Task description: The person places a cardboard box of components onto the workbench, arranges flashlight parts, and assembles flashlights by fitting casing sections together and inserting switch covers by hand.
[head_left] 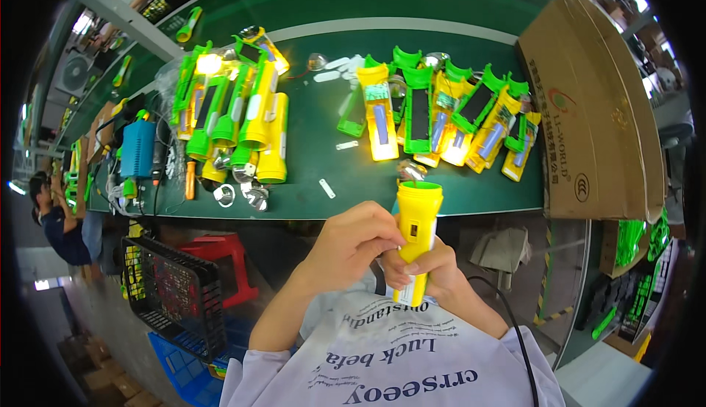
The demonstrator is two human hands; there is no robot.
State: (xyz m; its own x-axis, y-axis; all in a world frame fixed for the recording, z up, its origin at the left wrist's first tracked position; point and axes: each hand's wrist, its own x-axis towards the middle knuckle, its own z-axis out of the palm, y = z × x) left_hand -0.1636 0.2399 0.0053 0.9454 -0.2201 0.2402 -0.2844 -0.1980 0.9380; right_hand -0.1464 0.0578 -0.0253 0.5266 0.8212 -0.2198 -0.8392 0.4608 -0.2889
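In front of my chest, a yellow flashlight body (421,216) with a green threaded rim stands nearly upright. It has a dark switch slot in its side. My right hand (437,269) is closed round its lower part. My left hand (360,241) is pinched against the body's left side; a tiny whitish bit shows at its fingertips, too small to name. Just beyond the rim is a silvery reflector (412,171) by the bench's front edge; whether it is joined to the body I cannot tell.
Yellow-and-green flashlights (257,116) lie heaped on the left of the green bench (316,142). Opened flashlight halves (419,113) with batteries and circuit boards lie to the right, beside a large cardboard box (588,113). A black crate (173,289) and a red stool (220,260) stand below left.
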